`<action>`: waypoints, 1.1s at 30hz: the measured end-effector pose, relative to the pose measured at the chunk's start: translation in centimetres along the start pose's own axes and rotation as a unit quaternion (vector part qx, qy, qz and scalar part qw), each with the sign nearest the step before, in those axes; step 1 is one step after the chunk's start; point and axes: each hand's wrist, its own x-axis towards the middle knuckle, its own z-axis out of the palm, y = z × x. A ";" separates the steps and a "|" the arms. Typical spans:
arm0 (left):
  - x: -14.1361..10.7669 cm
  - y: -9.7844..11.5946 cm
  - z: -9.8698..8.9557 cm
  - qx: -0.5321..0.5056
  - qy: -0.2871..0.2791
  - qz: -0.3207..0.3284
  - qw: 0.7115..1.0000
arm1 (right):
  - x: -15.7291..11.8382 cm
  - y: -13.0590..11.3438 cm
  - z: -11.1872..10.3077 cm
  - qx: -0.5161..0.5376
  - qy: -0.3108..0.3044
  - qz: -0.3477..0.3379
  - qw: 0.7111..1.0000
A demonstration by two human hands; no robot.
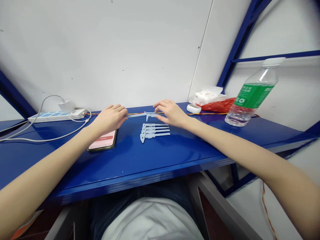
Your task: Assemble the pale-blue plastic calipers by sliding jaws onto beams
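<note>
A pale grey-blue plastic caliper (147, 114) lies level between my two hands near the back of the table. My left hand (111, 116) has its fingers closed at the caliper's left end, above a phone (103, 140) with a pink screen. On the other side, my right hand (171, 113) has thumb and fingers around the caliper's right end, where its tip is partly hidden. Several similar calipers (152, 135) lie in a fanned row on the table just below, with their jaws to the left.
On the left, a white power strip (57, 115) bears a charger (66, 106) and loose white cable. At right stand a water bottle (252, 95), a red plastic bag (218, 105), a tissue pack (208, 96) and a white oval object (193, 108). The blue table (140, 166) meets a white wall.
</note>
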 end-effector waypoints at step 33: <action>0.7 2.7 -1.6 -0.022 0.020 -0.027 0.999 | 0.5 -2.1 0.2 -0.050 0.005 -0.022 0.998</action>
